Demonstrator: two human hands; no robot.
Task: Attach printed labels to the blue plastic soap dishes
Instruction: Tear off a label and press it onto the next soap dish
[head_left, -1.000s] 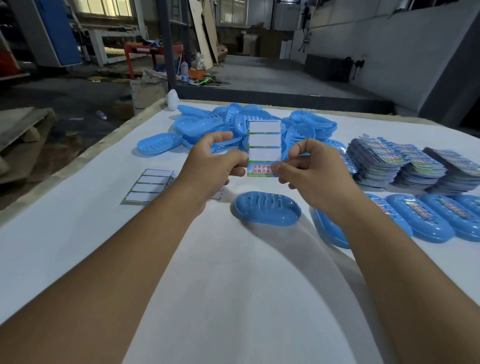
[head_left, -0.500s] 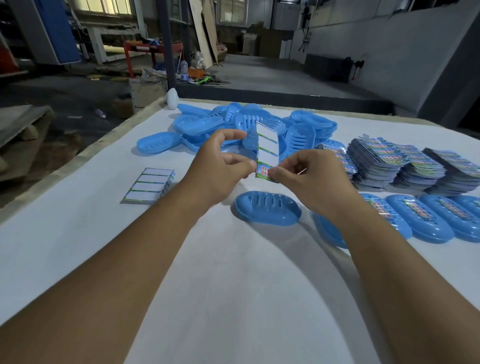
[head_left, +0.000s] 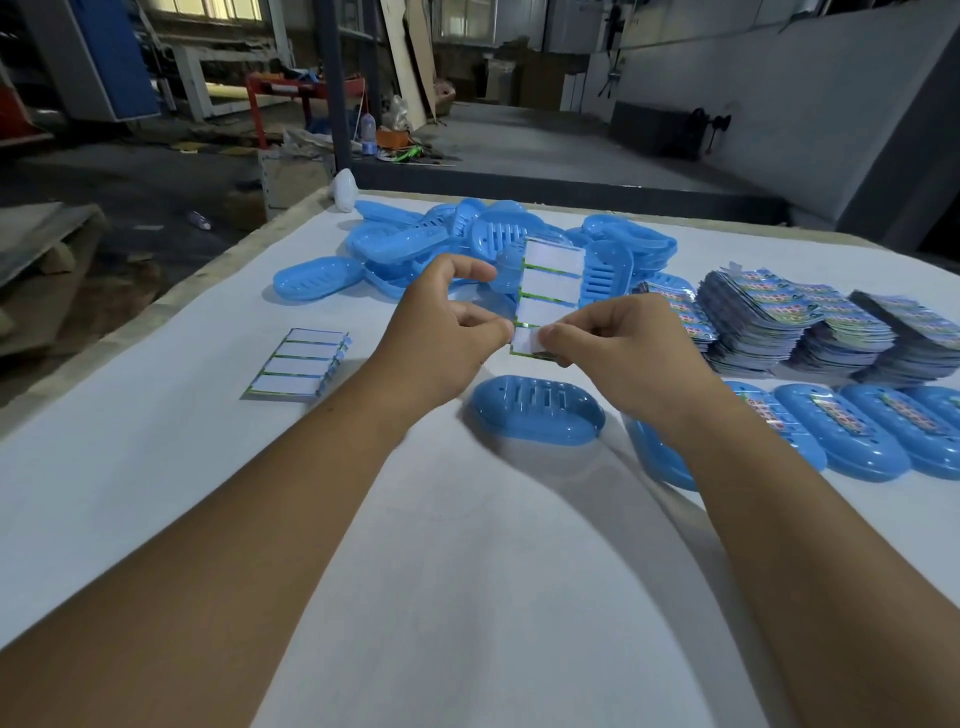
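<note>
Above the white table I hold a label sheet (head_left: 549, 283) upright, its upper slots blank and white. My left hand (head_left: 441, 338) pinches the sheet's lower left edge. My right hand (head_left: 618, 353) pinches the bottom label at the sheet's lower right corner. Directly below the sheet lies a blue soap dish (head_left: 537, 408), upside down with slots showing and no label on it. To its right a row of labelled dishes (head_left: 841, 431) lies on the table, partly hidden by my right forearm.
A heap of unlabelled blue dishes (head_left: 467, 244) fills the far middle of the table (head_left: 467, 597). Piles of printed label sheets (head_left: 789, 322) stand at the right. Used backing sheets (head_left: 296, 369) lie at the left, near the table's left edge.
The sheet, turned edge-on half a second ago, faces me flat again. The printed bottom label now shows white, lifted under my right fingers. Both hands stay above the dish.
</note>
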